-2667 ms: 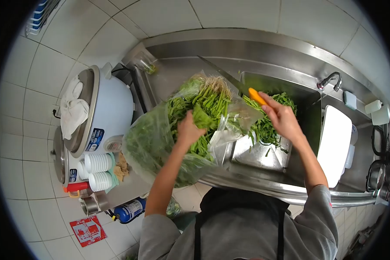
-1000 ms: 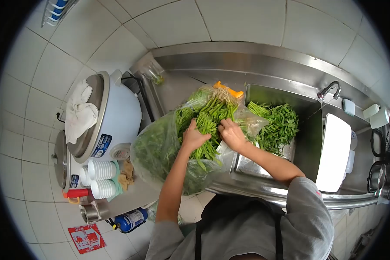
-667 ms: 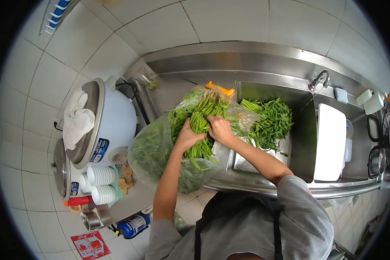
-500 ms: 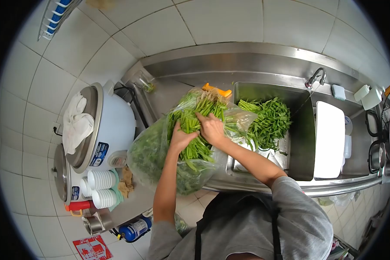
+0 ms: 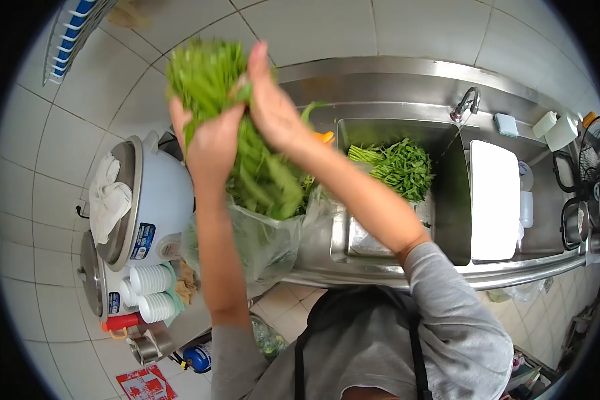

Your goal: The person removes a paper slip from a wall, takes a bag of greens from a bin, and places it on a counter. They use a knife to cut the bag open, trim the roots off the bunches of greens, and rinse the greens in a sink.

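The bunch of greens (image 5: 220,93) is raised above the plastic bag (image 5: 273,243). Its long axis slopes from the bundled stalks at the upper left of the view to the loose leaves at the lower right. The leaves trail over the bag's mouth; motion blur softens their edges.

The left hand (image 5: 213,147) is the nearer to the stalks: its fingers are closed around them from the near side. The right hand (image 5: 277,113) lies on the right flank of the bunch, fingers extended and not closed around it. Blur prevents confirmation of contact on that side.

Containers:
- Plastic bag: leafy material is visible through the translucent wall.
- Sink basin (image 5: 452,230), right of the bag: holds cut greens (image 5: 407,170), stalks toward the left, leaves toward the right.
- Adjoining basin (image 5: 547,233): holds pale containers (image 5: 526,210) beside a white board (image 5: 495,200).

An orange handle (image 5: 324,137) lies between the right forearm and the sink basin's left edge, partly hidden.
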`<state>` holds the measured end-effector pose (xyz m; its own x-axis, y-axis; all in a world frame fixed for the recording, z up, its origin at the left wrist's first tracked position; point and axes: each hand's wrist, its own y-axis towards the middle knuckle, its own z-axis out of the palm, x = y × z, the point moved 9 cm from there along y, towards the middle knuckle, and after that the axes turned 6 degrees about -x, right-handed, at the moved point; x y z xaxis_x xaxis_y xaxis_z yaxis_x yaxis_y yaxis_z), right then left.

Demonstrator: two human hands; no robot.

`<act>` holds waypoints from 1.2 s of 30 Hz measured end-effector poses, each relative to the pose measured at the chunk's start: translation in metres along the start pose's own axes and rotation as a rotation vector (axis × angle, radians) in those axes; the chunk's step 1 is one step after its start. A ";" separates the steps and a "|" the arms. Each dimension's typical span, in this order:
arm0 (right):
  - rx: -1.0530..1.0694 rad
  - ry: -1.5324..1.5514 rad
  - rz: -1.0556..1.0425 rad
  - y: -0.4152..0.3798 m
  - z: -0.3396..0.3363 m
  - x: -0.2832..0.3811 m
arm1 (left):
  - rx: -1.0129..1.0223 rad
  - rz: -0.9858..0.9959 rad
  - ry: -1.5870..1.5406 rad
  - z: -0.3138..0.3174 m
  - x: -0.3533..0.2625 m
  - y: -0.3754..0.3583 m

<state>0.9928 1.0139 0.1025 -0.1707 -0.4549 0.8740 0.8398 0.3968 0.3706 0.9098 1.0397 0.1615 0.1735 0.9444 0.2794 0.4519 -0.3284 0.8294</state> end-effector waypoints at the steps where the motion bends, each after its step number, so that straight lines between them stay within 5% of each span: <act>1: 0.047 -0.096 -0.113 0.007 -0.011 0.028 | -0.056 -0.086 -0.091 0.005 -0.004 0.016; 3: 0.126 -0.269 -0.267 0.019 -0.037 0.063 | -0.128 -0.502 -0.626 0.033 0.003 0.035; 6: 0.300 -0.485 -0.398 0.005 -0.099 0.084 | 0.082 -1.159 -1.210 0.103 -0.044 0.025; 7: 0.336 -0.469 -0.219 0.003 -0.120 0.078 | 0.087 -1.176 -1.283 0.108 -0.073 0.028; 10: 0.306 -0.833 0.012 -0.026 -0.200 0.029 | 0.523 -1.415 -1.736 0.198 -0.159 -0.037; 13: 0.285 -1.008 0.392 -0.074 -0.274 -0.075 | 0.630 -1.336 -1.958 0.250 -0.230 -0.109; 17: 0.476 -0.918 0.680 -0.144 -0.317 -0.231 | 1.111 -1.631 -1.605 0.267 -0.265 -0.234; 18: 0.582 -0.985 0.688 -0.156 -0.323 -0.277 | 1.311 -1.620 -1.458 0.268 -0.266 -0.264; 20: 0.635 -0.937 0.831 -0.169 -0.316 -0.327 | 1.263 -1.605 -1.375 0.258 -0.249 -0.283; 21: 0.773 -1.306 0.846 -0.167 -0.304 -0.323 | 1.243 -1.450 -1.254 0.253 -0.232 -0.281; 23: 0.637 -1.506 0.643 -0.127 -0.278 -0.299 | 1.203 -1.132 -1.001 0.234 -0.195 -0.264; 24: 0.557 -1.598 0.540 -0.106 -0.267 -0.287 | 1.003 -1.052 -0.986 0.221 -0.171 -0.245; 26: 0.326 -1.425 0.306 -0.053 -0.243 -0.265 | 0.808 -1.053 -0.879 0.185 -0.117 -0.211; 28: 0.415 -1.198 -0.166 -0.030 -0.170 -0.206 | 0.603 -1.011 -0.839 0.159 -0.065 -0.201; 30: 0.784 -1.111 -0.341 -0.036 -0.097 -0.198 | 0.725 -0.871 -0.457 0.128 -0.033 -0.202; 34: 1.280 -1.399 -0.291 -0.045 -0.029 -0.267 | 1.179 -0.833 -0.264 0.121 -0.025 -0.278; 36: 1.461 -1.544 -0.208 -0.046 -0.018 -0.301 | 1.107 -0.843 -0.356 0.118 -0.031 -0.313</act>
<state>1.0150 1.1190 -0.1834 -0.9999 -0.0122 0.0075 -0.0138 0.9606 -0.2776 0.8665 1.1110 -0.1636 -0.3533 0.8602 -0.3677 0.9353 0.3161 -0.1591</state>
